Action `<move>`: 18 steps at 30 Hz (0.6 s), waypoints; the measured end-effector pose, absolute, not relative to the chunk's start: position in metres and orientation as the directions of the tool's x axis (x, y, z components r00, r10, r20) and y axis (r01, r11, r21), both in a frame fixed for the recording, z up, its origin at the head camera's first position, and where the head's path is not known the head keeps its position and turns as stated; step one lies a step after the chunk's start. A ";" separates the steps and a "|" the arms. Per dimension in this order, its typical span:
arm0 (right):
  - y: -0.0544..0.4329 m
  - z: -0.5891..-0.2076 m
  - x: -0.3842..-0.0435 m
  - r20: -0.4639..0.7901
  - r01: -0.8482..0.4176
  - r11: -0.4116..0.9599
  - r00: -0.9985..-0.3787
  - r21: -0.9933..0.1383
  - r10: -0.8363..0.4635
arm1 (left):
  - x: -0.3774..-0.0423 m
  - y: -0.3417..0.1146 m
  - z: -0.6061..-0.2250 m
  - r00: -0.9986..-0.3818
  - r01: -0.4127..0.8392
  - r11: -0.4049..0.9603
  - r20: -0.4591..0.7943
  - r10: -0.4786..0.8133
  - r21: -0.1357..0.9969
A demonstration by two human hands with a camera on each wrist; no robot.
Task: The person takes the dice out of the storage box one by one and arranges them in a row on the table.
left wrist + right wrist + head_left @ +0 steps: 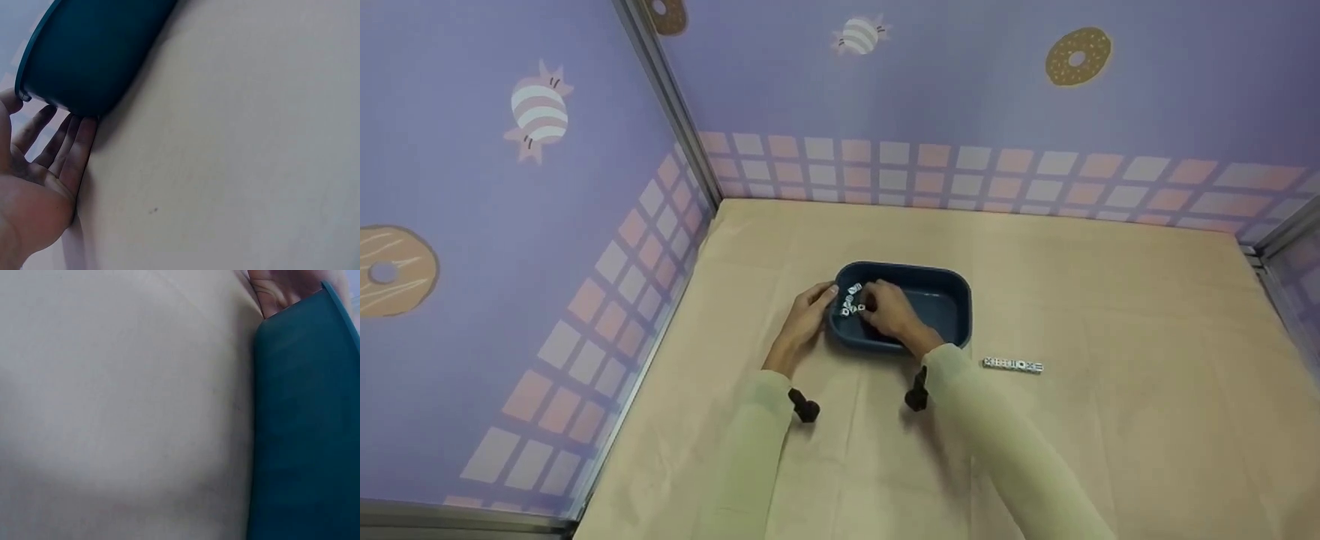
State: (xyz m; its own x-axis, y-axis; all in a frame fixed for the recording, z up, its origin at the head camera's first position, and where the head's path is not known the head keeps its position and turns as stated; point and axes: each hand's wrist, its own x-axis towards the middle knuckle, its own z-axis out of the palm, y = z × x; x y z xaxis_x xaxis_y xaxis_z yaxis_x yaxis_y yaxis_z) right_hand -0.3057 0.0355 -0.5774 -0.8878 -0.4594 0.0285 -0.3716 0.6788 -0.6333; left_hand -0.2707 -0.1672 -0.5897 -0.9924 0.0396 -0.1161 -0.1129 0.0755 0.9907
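A dark blue plastic tub (937, 289) with rounded corners sits on the cloth-covered table. My left hand (805, 319) holds its left end, thumb at the rim and the other fingers against the outer wall, as the left wrist view shows. Several small white dice (849, 298) with dark markings lie inside at the left end. Reaching over the near wall, my right hand (891, 309) has its fingers bent down among them and pinches a die (862, 307) at the fingertips. In the right wrist view the tub's wall hides the right fingers.
To the right of the tub, a straight row of dice (1012, 365) lies end to end on the beige cloth (1110, 435). Printed purple panels (960, 97) stand along the back and left sides. Dark wrist mounts (804, 406) stick out below both sleeves.
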 end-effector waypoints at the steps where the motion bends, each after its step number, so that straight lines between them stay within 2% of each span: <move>1: 0.038 -0.576 -0.305 0.025 -0.371 0.677 -0.887 -0.635 -0.462 | -0.271 -0.166 -0.590 -0.992 -0.115 0.074 -0.118 0.044 0.991; 10: 0.071 -0.544 -0.298 0.035 -0.423 0.602 -0.836 -0.678 -0.548 | -0.273 -0.163 -0.592 -0.987 -0.146 0.031 -0.148 0.064 0.989; 18: 0.127 -0.510 -0.282 0.188 -0.568 0.542 -0.777 -0.619 -0.600 | -0.272 -0.170 -0.593 -0.988 -0.144 0.088 -0.148 0.039 0.986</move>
